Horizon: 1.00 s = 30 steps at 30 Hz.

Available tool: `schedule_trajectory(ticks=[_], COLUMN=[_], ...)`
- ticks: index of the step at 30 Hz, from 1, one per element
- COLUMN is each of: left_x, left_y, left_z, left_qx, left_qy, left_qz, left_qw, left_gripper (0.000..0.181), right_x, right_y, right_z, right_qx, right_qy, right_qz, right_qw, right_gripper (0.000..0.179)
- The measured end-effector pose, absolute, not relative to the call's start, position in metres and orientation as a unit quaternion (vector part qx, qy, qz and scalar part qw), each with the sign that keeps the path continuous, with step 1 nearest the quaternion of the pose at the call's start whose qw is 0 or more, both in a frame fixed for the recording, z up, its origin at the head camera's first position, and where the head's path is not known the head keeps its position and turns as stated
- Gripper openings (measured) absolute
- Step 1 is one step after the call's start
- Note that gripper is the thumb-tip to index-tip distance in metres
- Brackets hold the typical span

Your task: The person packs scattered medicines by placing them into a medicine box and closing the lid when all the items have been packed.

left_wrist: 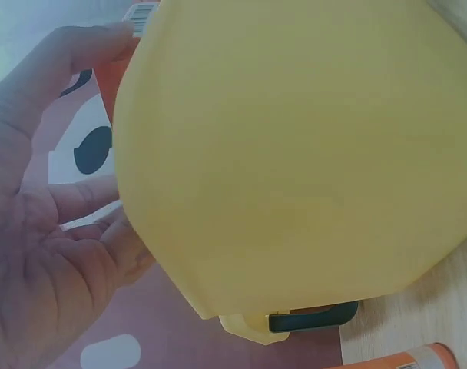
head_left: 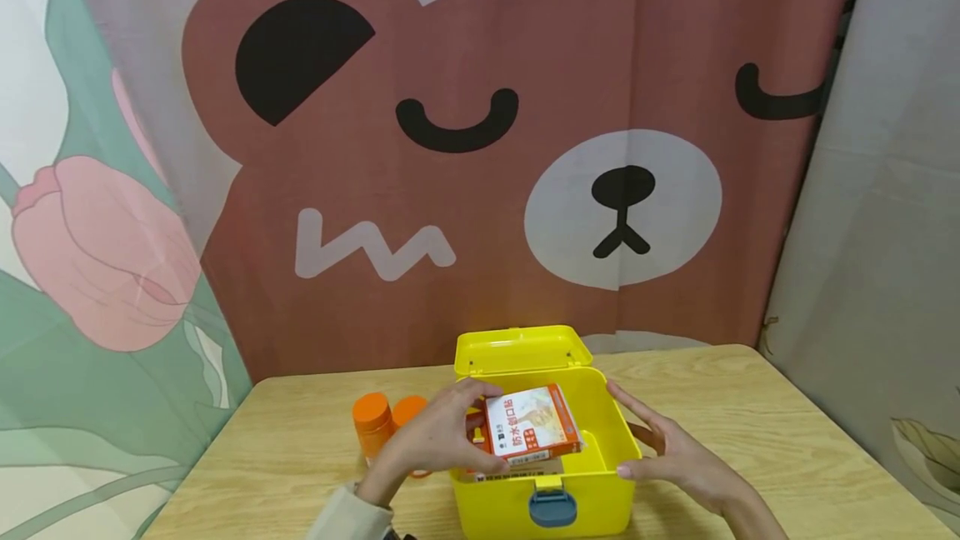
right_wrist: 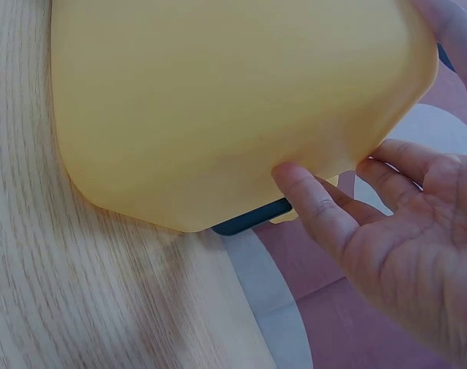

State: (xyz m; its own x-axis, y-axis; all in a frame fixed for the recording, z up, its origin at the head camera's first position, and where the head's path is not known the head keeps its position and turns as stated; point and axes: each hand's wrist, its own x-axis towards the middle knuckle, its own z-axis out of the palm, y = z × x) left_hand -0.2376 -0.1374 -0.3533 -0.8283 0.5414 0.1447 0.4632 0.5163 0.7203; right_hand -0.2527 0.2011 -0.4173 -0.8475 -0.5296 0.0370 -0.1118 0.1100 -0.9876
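Clearly, the left hand (head_left: 441,433) holds the carton (head_left: 534,419), with the thumb at its near edge and the fingers at its far edge, so this grip is narrow. The carton is at the mouth of the case (head_left: 510,502), on the left part, slightly tilted, with the printed face up. Below it a flat box (head_left: 538,470) shows a little; whether the two touch, I cannot tell.

The right hand (head_left: 675,458) is spread wide along the right side of the case, thumb near the front corner and a finger at the rim; it touches the wall and carries nothing. Behind, the lid (head_left: 525,351) is swung back, and the latch (head_left: 552,507) is on the front. Two orange bottles (head_left: 372,423) stand on the table (head_left: 697,390), just beside the case.

In my judgement, the carton is light and made of thin card: stiff along its edges, but easy to dent on the broad face. Its printed surface may be a bit slippery. It is therefore better to take it by two opposite edges, with gentle pressure. The case seems firm plastic, and its rim should give a safe hold.
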Motion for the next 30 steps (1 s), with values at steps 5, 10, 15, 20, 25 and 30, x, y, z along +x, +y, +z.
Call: schedule_trajectory(ticks=[5,10,15,20,25,30], left_x=[-0.239,-0.242,-0.244,-0.247,-0.252,-0.256], left_y=[-0.133,-0.130,-0.128,-0.127,-0.126,-0.125], left_z=[-0.353,-0.354,-0.357,-0.358,-0.357,-0.357], left_qx=[0.299,0.296,0.285,0.276,0.287,0.289], left_qy=[0.886,0.899,0.910,0.913,0.912,0.911], left_qz=[0.352,0.320,0.298,0.295,0.285,0.280], left_qw=[0.036,0.033,0.039,0.060,0.075,0.090], left_gripper=[0.077,0.080,0.082,0.080,0.072,0.067], right_x=[-0.253,-0.253,-0.252,-0.251,-0.252,-0.252], right_y=[0.202,0.201,0.201,0.200,0.201,0.201], right_z=[-0.417,-0.417,-0.417,-0.416,-0.416,-0.416], right_qx=[-0.225,-0.225,-0.221,-0.222,-0.219,-0.220], right_qy=[0.725,0.727,0.731,0.732,0.733,0.730], right_qz=[-0.630,-0.628,-0.625,-0.624,-0.624,-0.626], right_qw=[0.165,0.163,0.160,0.158,0.159,0.161], right_gripper=[0.086,0.085,0.086,0.086,0.086,0.085])
